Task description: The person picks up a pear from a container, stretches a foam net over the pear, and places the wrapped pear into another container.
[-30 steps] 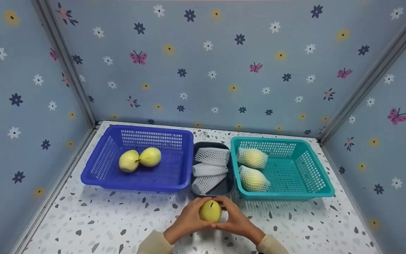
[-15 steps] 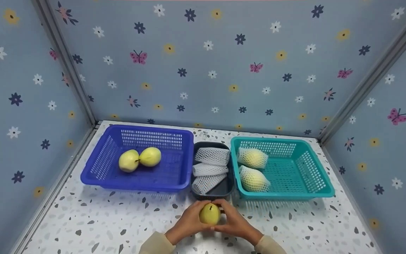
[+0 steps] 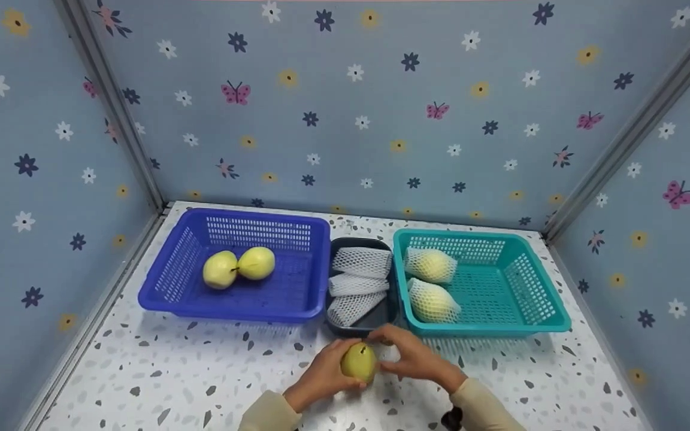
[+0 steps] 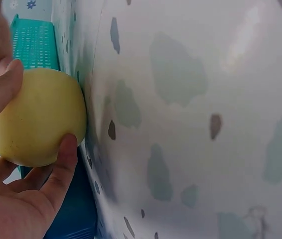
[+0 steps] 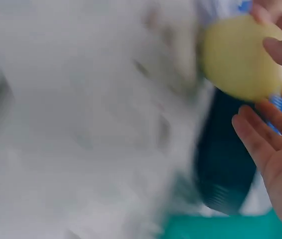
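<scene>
A yellow-green pear (image 3: 359,363) sits upright just above or on the speckled tabletop, stem upward; contact with the table cannot be made out. My left hand (image 3: 326,372) grips it from the left, thumb in front and fingers behind. On the other side, my right hand (image 3: 414,357) is spread beside the pear, apart from it in the head view. The right wrist view shows those fingers (image 5: 253,137) loosely extended near the fruit. Behind the hands stands a dark container (image 3: 375,317) with white foam net sleeves (image 3: 362,262) inside.
A blue-purple basket (image 3: 231,311) at left holds two bare pears (image 3: 220,270). On the right, a teal basket (image 3: 501,328) holds two pears in foam nets (image 3: 433,301). Flower-patterned panels (image 3: 345,108) enclose the speckled table (image 3: 201,371) at back and sides.
My right hand has come off the pear and moved slightly right and up. The left hand keeps its grip on the pear. The head view has shifted slightly.
</scene>
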Demonstrator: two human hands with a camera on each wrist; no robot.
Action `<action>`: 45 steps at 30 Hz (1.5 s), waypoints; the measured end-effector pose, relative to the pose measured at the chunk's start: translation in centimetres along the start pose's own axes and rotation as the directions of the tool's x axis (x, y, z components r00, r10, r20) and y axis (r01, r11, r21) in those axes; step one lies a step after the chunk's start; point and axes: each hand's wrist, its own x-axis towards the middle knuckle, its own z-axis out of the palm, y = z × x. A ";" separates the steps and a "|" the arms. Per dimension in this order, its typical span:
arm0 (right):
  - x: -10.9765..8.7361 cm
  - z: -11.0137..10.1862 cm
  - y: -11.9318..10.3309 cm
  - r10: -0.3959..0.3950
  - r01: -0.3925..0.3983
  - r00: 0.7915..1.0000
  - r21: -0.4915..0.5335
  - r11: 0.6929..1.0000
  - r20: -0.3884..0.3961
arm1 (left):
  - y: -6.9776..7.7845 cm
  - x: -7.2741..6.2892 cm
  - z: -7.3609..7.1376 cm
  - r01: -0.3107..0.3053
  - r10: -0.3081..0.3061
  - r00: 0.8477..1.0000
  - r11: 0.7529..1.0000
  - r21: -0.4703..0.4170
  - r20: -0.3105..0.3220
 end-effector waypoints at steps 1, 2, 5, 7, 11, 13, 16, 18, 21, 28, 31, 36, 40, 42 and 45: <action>0.4 -0.9 -0.3 -0.019 0.018 1.000 -0.025 1.000 -0.014 | 0.0 0.0 0.0 0.005 -0.005 1.000 1.000 0.003 0.000; 0.8 -1.7 -0.7 -0.042 0.040 0.998 -0.052 0.998 -0.036 | 0.0 0.1 0.0 0.010 -0.010 1.000 1.000 0.006 -0.001; 2.3 -3.5 -1.6 -0.083 0.071 0.993 -0.124 0.990 -0.089 | 0.1 0.2 -0.1 0.017 -0.017 1.000 1.000 0.019 -0.002; 3.4 -4.3 -2.0 -0.070 0.050 0.992 -0.183 0.982 -0.105 | 0.1 0.2 0.0 0.020 -0.020 1.000 0.999 0.026 0.000; 5.7 -5.0 -2.3 0.014 -0.039 0.996 -0.278 0.960 -0.092 | 0.0 0.3 0.2 0.023 -0.023 1.000 0.999 0.025 0.001; 6.8 -4.9 -2.1 0.046 -0.070 0.996 -0.333 0.940 -0.078 | 0.0 0.3 0.3 0.027 -0.027 1.000 0.999 0.019 0.000; 8.2 -4.3 -1.7 0.095 -0.106 0.994 -0.411 0.905 -0.047 | 0.0 0.2 0.3 0.028 -0.028 1.000 1.000 0.009 -0.001; 9.1 -3.9 -1.3 0.109 -0.112 0.993 -0.470 0.875 -0.032 | -0.1 0.1 0.3 0.025 -0.025 1.000 1.000 0.002 -0.002; 10.1 -3.2 -0.8 0.129 -0.124 0.991 -0.538 0.834 -0.028 | 0.0 0.1 0.2 0.025 -0.025 1.000 1.000 0.001 -0.004; 11.8 -2.0 0.5 0.196 -0.189 0.979 -0.632 0.752 -0.059 | 0.1 0.2 0.2 0.024 -0.024 1.000 1.000 0.008 -0.005; 12.2 -1.6 1.0 0.231 -0.219 0.970 -0.654 0.724 -0.069 | 0.2 0.1 0.2 0.036 -0.036 0.999 0.999 -0.005 0.005; 12.6 -0.8 1.8 0.241 -0.252 0.964 -0.697 0.671 -0.116 | 0.3 0.0 0.2 0.044 -0.043 0.999 0.999 -0.024 0.012; 12.6 -0.4 2.8 0.171 -0.230 0.973 -0.759 0.609 -0.158 | 0.3 0.0 0.3 0.041 -0.040 0.999 0.999 -0.028 0.007; 12.6 -0.3 3.2 0.126 -0.216 0.976 -0.777 0.592 -0.175 | 0.2 0.0 0.2 0.038 -0.038 0.999 0.999 -0.033 0.002; 12.8 -0.4 3.6 0.078 -0.203 0.978 -0.780 0.591 -0.195 | 0.2 0.0 0.1 0.038 -0.039 0.999 0.999 -0.034 -0.004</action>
